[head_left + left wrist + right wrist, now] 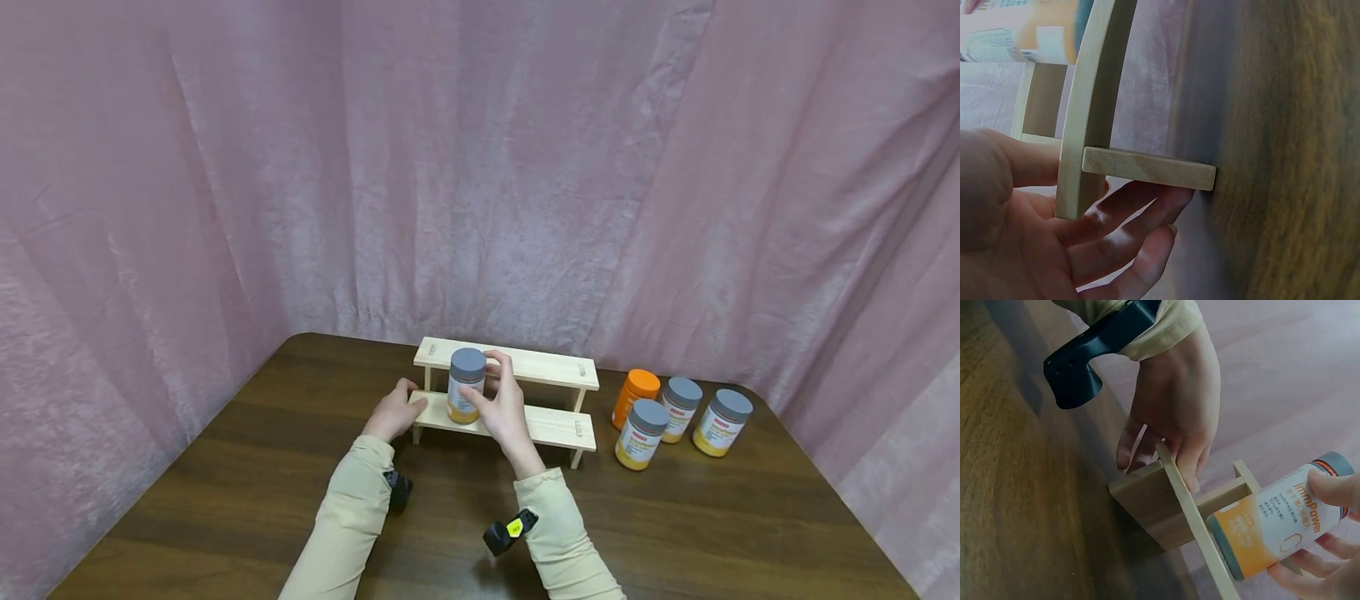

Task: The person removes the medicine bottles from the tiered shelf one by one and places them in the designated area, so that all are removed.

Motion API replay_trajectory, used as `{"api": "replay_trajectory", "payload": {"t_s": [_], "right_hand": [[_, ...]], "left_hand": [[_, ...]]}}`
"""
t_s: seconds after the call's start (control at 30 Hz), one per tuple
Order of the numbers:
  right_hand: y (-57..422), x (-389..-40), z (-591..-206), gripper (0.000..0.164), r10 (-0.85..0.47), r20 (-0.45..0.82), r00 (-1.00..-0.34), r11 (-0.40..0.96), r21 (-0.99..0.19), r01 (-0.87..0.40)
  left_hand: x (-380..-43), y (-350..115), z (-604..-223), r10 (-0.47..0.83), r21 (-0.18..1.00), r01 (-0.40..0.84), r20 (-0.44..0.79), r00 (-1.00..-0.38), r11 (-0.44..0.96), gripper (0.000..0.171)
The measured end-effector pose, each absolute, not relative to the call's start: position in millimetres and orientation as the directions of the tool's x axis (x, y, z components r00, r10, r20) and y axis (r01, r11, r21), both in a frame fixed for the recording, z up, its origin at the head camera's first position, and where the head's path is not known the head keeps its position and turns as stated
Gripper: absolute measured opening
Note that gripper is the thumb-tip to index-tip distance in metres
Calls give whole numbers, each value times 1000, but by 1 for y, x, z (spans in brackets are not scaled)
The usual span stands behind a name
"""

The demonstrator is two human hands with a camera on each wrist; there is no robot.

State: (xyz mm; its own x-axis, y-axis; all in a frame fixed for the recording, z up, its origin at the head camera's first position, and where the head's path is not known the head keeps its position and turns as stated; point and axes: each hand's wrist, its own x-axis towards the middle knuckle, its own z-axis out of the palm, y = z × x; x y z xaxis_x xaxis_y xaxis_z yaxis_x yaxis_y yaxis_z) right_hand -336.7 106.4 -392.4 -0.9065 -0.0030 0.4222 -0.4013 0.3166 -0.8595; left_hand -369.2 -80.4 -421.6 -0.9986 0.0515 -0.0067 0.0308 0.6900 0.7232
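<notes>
A two-step wooden rack stands on the brown table. My left hand grips the left end of its lower step; in the left wrist view the thumb lies over the board and the fingers reach around beneath it, by the short leg. In my right hand is a supplement bottle with a grey lid and a white and yellow-orange label. Held upright, this bottle has its base at the lower step, left of the middle. Whether its full weight rests there I cannot tell.
Right of the rack stand an orange bottle and three grey-lidded bottles, one in front, one behind and one farther right. A pink curtain hangs behind the table.
</notes>
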Motion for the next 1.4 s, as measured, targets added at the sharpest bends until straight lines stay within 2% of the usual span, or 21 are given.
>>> {"api": "replay_trajectory", "payload": {"t_s": [0.23,0.47,0.63,1.0,1.4], "right_hand": [[119,-327,-371,60,21,477,-879,303,-841,-449],[136,-316,-352,62,-15,479,-878,331,-826,-457],[150,-308,-346,63,-32,478,-878,380,-806,-453],[193,-295,-336,62,-73,568,-820,532,-673,-514],[246,-290,-332,67,58,565,-823,583,-689,-432]], "left_hand": [[-369,-80,-423,60,719,45,5,-998,694,40],[-370,-84,-423,68,726,33,-18,-998,687,42],[-371,-88,-427,61,729,9,-46,-997,685,42],[-374,-92,-429,68,750,4,-55,-996,662,43],[-375,-93,-429,70,751,4,-56,-996,660,42]]}}
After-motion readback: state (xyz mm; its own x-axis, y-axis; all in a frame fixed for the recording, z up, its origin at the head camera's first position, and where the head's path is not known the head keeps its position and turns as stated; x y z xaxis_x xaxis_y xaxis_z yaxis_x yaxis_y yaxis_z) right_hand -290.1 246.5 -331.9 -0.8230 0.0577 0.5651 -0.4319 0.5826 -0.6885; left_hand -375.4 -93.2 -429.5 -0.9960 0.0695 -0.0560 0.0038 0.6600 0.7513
